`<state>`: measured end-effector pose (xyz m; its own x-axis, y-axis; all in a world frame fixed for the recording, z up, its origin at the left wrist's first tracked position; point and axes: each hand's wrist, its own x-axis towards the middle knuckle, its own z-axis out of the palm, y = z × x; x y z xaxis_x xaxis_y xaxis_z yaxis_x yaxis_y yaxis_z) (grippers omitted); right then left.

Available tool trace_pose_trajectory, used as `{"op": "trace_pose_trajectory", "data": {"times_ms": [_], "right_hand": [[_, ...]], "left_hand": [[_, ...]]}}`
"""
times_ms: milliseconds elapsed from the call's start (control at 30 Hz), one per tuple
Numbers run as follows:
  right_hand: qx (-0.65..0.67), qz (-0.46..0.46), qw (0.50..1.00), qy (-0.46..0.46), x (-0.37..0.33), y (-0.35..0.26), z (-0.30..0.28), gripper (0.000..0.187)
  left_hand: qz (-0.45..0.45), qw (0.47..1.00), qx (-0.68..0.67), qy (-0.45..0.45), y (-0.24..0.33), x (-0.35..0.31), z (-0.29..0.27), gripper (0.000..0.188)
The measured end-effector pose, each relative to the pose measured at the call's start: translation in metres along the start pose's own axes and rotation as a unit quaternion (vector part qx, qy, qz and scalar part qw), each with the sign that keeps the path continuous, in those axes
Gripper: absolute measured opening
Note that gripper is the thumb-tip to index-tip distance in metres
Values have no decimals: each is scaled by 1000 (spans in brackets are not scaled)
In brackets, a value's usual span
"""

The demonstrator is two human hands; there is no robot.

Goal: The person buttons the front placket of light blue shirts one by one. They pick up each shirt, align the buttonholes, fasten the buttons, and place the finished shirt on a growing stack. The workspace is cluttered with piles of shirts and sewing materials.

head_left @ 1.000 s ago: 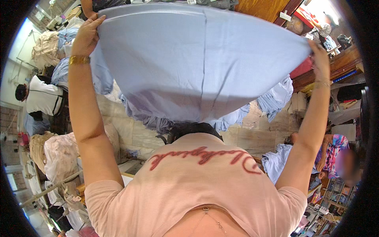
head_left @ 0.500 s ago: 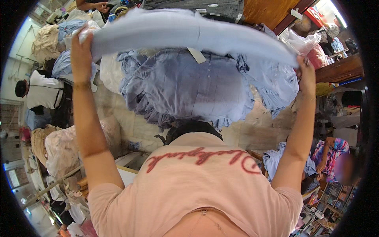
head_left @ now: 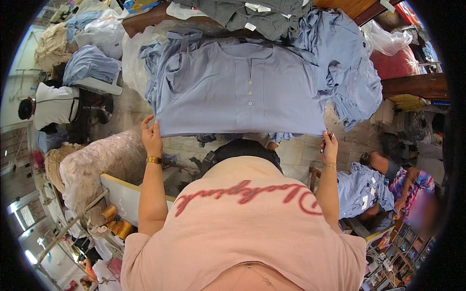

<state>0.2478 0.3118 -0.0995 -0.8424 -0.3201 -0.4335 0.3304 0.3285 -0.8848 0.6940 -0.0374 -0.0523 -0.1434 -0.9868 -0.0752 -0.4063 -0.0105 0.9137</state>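
A light blue button-placket shirt (head_left: pixel 204 109) lies spread out in front of me, its collar away from me and its lower edge near. My left hand (head_left: pixel 152 139) pinches the left corner of that edge. At the right corner, my right hand (head_left: pixel 330 148) grips the cloth too, with a small dark, shiny thing showing among its fingers that I cannot make out. The edge is stretched straight between both hands. Beneath the shirt and along its right side are more blue garments (head_left: pixel 357 92), bunched and hanging down.
Dark grey garments with white tags (head_left: pixel 272 24) lie at the far side. Clear plastic bags (head_left: pixel 388 39) sit at the far right, above a broom (head_left: pixel 407 102). A person in white (head_left: pixel 56 106) is at left, another in bright colours (head_left: pixel 417 182) at right. Thread spools (head_left: pixel 116 228) stand lower left.
Both hands have come down toward me and closer together. The shirt, raised and blurred before, now lies flat over the pile with its placket showing.
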Motion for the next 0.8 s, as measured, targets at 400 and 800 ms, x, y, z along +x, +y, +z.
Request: {"op": "trace_pose_trajectory", "data": {"times_ms": [400, 800], "right_hand": [[-284, -154, 932, 163, 18, 43, 42, 42], [-331, -470, 808, -128, -52, -67, 176, 21]], "left_hand": [[377, 898, 220, -50, 78, 0, 107, 30], [436, 852, 239, -161, 87, -11, 195, 6]]}}
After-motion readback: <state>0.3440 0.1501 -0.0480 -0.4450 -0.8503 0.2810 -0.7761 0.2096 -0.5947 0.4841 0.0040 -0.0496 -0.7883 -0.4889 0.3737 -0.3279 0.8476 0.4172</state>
